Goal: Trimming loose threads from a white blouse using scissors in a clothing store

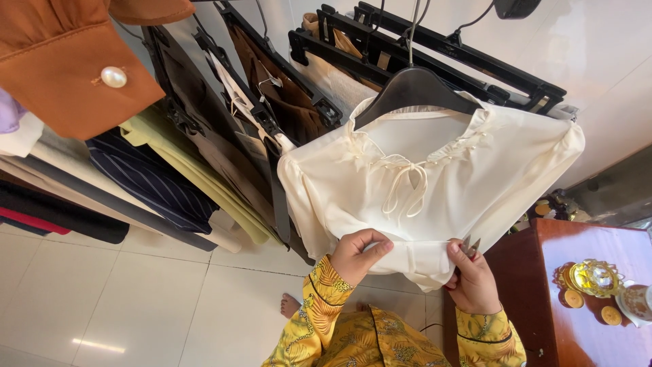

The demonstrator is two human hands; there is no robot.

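Note:
A cream blouse [435, 183] with a tie at its neck hangs on a black hanger [414, 92] in front of me. My left hand [356, 255] pinches the blouse's lower hem between thumb and fingers. My right hand [472, 278] holds the hem further right and also grips small metal snips [470, 246], whose points stick up beside my thumb. Both arms wear yellow patterned sleeves [326, 299].
A rack of hung clothes fills the left: an orange sleeve with a pearl button [113, 77], a green garment [183, 163], a dark striped one [153, 180] and brown pieces [285, 95]. A dark red wooden table [543, 292] with golden ornaments [594, 278] stands at right. White tile floor [122, 299] below.

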